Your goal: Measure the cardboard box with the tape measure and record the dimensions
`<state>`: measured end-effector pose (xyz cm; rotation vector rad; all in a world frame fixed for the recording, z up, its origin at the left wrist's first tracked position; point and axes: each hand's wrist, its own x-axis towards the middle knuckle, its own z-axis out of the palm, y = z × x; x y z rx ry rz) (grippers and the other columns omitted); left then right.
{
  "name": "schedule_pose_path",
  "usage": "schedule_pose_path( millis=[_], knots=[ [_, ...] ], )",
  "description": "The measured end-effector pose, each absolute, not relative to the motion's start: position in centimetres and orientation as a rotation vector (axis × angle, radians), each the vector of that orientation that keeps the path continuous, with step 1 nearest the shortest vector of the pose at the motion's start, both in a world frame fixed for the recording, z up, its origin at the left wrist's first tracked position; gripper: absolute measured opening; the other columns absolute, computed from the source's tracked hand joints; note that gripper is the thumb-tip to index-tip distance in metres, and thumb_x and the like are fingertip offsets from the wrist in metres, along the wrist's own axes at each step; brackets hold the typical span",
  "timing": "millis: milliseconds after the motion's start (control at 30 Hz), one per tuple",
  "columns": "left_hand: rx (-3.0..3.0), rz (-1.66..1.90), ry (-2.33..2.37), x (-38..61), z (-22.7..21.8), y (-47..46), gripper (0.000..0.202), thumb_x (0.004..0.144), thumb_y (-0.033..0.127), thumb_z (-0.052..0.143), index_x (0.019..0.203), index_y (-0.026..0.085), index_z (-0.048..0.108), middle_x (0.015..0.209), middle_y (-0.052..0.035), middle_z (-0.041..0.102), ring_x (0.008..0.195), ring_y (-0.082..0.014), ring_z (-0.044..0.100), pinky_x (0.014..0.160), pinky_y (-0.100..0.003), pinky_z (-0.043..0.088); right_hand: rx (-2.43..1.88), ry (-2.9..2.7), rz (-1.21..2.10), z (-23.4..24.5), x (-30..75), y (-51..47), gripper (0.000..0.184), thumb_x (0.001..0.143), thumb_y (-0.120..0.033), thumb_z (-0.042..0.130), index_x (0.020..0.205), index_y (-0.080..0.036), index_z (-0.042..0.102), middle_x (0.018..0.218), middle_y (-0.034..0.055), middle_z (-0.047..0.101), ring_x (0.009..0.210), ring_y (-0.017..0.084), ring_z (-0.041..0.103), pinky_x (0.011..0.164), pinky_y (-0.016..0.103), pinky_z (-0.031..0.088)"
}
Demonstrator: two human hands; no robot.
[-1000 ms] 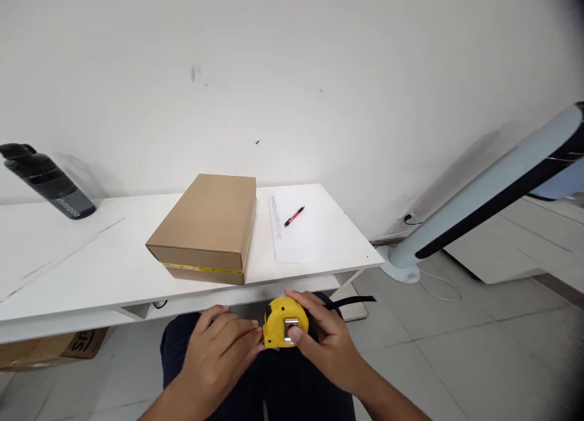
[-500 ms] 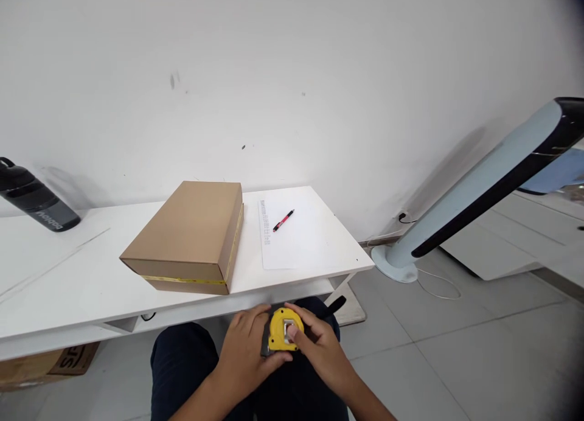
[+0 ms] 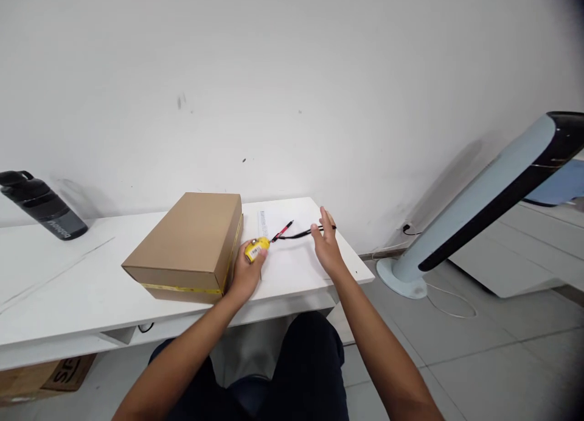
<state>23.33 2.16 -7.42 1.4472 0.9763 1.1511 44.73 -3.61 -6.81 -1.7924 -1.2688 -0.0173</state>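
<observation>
My left hand (image 3: pixel 246 272) grips a yellow tape measure (image 3: pixel 256 248) above the white table (image 3: pixel 68 287), just right of a brown cardboard box (image 3: pixel 189 241). The tape's black strap (image 3: pixel 298 233) runs rightward from the tape to my right hand (image 3: pixel 327 244), which hovers over a sheet of paper (image 3: pixel 292 250) with fingers stretched out; the strap's end lies at its fingertips. A red pen (image 3: pixel 283 230) lies on the paper between the two hands. A yellow band runs along the box's lower front edge.
A dark water bottle (image 3: pixel 43 205) stands at the table's far left by the white wall. A pale blue and black tower fan (image 3: pixel 479 196) rises from the tiled floor at the right. A cardboard box (image 3: pixel 45 375) sits under the table.
Both hands rose from my lap to the table. The tape measure passed into my left hand alone, beside the box. My right hand let go and opened over the paper.
</observation>
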Motion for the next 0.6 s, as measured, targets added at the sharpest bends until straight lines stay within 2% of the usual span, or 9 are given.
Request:
schedule_pose_path(
  millis=[67,100,167,233,333,433,500,533,600],
  knots=[
    [1.376,1.172,1.013,25.0,-6.9,5.9,0.044,0.090,0.046,0.066,0.121,0.015,0.059,0.105,-0.0088,0.070,0.088,-0.0194,0.069,0.083,-0.037,0.057,-1.888,-1.349,-0.076,-6.7,47.0,-0.7,0.065,0.105,-0.026,0.024,0.163,-0.023,-0.005,0.167,0.0241,0.016,0.154,0.033,0.022,0.109,0.055,0.043],
    [1.344,1.183,1.031,25.7,-6.8,7.6,0.042,0.093,0.045,0.064,0.122,0.015,0.059,0.109,-0.0092,0.068,0.091,-0.0196,0.068,0.084,-0.039,0.057,-1.926,-1.411,-0.088,-6.7,47.6,0.4,0.066,0.103,-0.020,0.028,0.163,-0.019,-0.001,0.167,0.0256,0.017,0.155,0.035,0.018,0.109,0.056,0.043],
    [1.294,1.200,1.052,26.5,-6.5,10.5,0.039,0.096,0.041,0.062,0.125,0.016,0.059,0.121,-0.0100,0.064,0.102,-0.0214,0.066,0.088,-0.043,0.057,-1.966,-1.566,-0.096,-6.8,48.1,2.3,0.067,0.097,-0.009,0.039,0.161,-0.014,0.020,0.165,0.0270,0.024,0.155,0.040,0.015,0.105,0.056,0.045],
    [1.261,1.204,1.047,26.9,-6.6,12.4,0.039,0.096,0.040,0.062,0.128,0.017,0.058,0.127,-0.0097,0.061,0.109,-0.0226,0.063,0.091,-0.045,0.057,-1.982,-1.772,-0.115,-6.9,48.1,3.8,0.061,0.090,0.000,0.045,0.149,-0.014,0.047,0.163,0.0258,0.031,0.154,0.043,0.017,0.104,0.056,0.045],
    [1.235,1.173,1.004,27.2,-7.4,13.9,0.042,0.095,0.043,0.063,0.125,0.015,0.056,0.119,-0.0103,0.065,0.094,-0.0194,0.068,0.080,-0.038,0.059,-1.908,-2.102,-0.127,-6.8,48.4,5.5,0.046,0.091,0.003,0.047,0.125,-0.019,0.069,0.160,0.0183,0.042,0.154,0.037,0.024,0.110,0.055,0.038],
    [1.228,1.160,0.944,27.4,-8.7,14.2,0.052,0.089,0.050,0.069,0.124,0.016,0.052,0.114,-0.0097,0.067,0.080,-0.0158,0.070,0.072,-0.030,0.057,-1.770,-2.364,-0.077,-6.7,49.3,6.2,0.038,0.100,-0.005,0.044,0.119,-0.024,0.070,0.158,0.0104,0.047,0.154,0.027,0.027,0.115,0.048,0.032],
    [1.232,1.180,0.908,27.7,-9.5,14.2,0.056,0.086,0.053,0.070,0.127,0.021,0.048,0.121,-0.0083,0.065,0.087,-0.0153,0.071,0.079,-0.030,0.057,-1.665,-2.451,-0.052,-7.0,49.6,5.5,0.037,0.102,-0.008,0.040,0.119,-0.023,0.069,0.155,0.0104,0.051,0.151,0.026,0.034,0.116,0.049,0.031],
    [1.237,1.187,0.894,27.8,-9.7,14.1,0.057,0.086,0.053,0.070,0.128,0.023,0.047,0.125,-0.0075,0.064,0.091,-0.0153,0.071,0.084,-0.030,0.056,-1.586,-2.456,-0.063,-7.2,49.4,4.7,0.036,0.102,-0.010,0.039,0.117,-0.022,0.069,0.147,0.0130,0.059,0.144,0.028,0.044,0.113,0.050,0.034],
    [1.252,1.173,0.876,27.8,-10.0,13.9,0.059,0.085,0.054,0.071,0.130,0.025,0.046,0.128,-0.0069,0.063,0.097,-0.0163,0.070,0.091,-0.032,0.055,-1.504,-2.312,-0.029,-7.7,48.3,2.4,0.031,0.102,-0.019,0.039,0.106,-0.020,0.070,0.113,0.0153,0.074,0.110,0.030,0.066,0.096,0.050,0.046]
  ],
)
